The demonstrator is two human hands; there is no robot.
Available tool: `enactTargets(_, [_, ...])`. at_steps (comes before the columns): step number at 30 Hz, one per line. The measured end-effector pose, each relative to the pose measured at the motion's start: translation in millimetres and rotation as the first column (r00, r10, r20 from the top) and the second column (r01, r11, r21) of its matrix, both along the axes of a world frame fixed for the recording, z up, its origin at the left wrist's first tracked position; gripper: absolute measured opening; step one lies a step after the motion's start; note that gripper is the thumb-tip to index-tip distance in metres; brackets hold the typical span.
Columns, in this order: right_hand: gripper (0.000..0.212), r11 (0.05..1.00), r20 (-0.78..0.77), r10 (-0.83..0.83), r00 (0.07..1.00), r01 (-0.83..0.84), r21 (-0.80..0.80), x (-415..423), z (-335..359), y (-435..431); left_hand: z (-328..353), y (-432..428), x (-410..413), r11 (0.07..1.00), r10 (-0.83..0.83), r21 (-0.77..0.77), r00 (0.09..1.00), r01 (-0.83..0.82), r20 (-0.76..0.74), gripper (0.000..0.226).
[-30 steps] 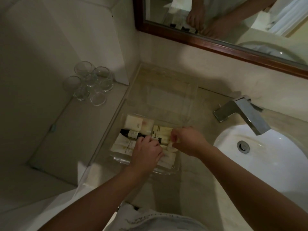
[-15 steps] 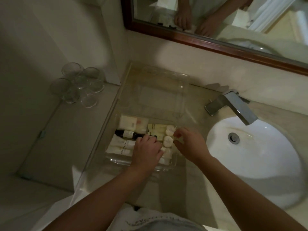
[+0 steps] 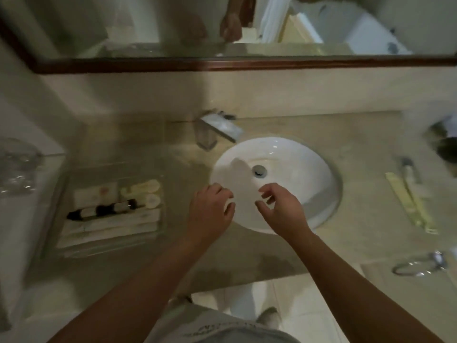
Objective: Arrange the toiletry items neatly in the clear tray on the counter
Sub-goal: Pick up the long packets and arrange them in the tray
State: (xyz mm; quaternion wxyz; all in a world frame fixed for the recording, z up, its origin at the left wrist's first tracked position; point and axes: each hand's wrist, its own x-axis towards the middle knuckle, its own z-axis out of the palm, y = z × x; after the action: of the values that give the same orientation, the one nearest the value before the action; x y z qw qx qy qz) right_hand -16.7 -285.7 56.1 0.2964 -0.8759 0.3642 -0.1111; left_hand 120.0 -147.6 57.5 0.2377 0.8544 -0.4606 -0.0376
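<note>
Toiletries (image 3: 113, 220) sit packed in the clear tray (image 3: 116, 169) at the left end of the bench (image 3: 366, 219), and I have just let go of them. Half a second ago both my hands were down in the tray, steadying the dark bottles (image 3: 103, 209) and setting down the little round white pots (image 3: 149, 194). Now my left grip (image 3: 210, 211) and right grip (image 3: 280, 211) have swung away and hover over the near rim of the sink (image 3: 291, 154), well apart from the tray.

My right grip is released, loosely curled round nothing. My left is curled too, with a pale patch beside it. Whether that is a small item or just the basin, I cannot tell.

Boxes (image 3: 96, 193), bottles, tubes (image 3: 111, 227) and pots lie in rows, so I judge the tray nearly done. Long wrapped packets (image 3: 410, 201) lie on the bench right of the sink and may be next.
</note>
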Motion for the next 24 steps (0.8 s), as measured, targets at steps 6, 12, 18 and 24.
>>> enactTargets(6, [0.028, 0.983, 0.012, -0.184, 0.983, 0.184, -0.008, -155.7, 16.3, -81.8, -8.6, -105.8, -133.8, 0.969, -0.232, -0.092, 0.972, 0.229, -0.029, 0.011])
enactTargets(12, [0.029, 0.941, -0.001, -0.339, 0.941, 0.339, -0.003, -253.9, 20.9, -144.0, 3.9, -186.0, -218.0, 0.937, -0.341, 0.021, 0.924, 0.35, -0.175, 0.036])
enactTargets(18, [0.029, 0.895, -0.067, -0.445, 0.893, 0.447, 0.01, -296.3, 8.7, -208.1, 1.5, -271.4, -252.3, 0.89, -0.393, 0.103, 0.863, 0.443, -0.318, 0.032])
enactTargets(24, [0.032, 0.793, -0.203, -0.596, 0.777, 0.61, 0.002, -322.2, -5.4, -283.2, -15.8, -362.1, -282.2, 0.866, -0.334, 0.179, 0.807, 0.467, -0.487, 0.038])
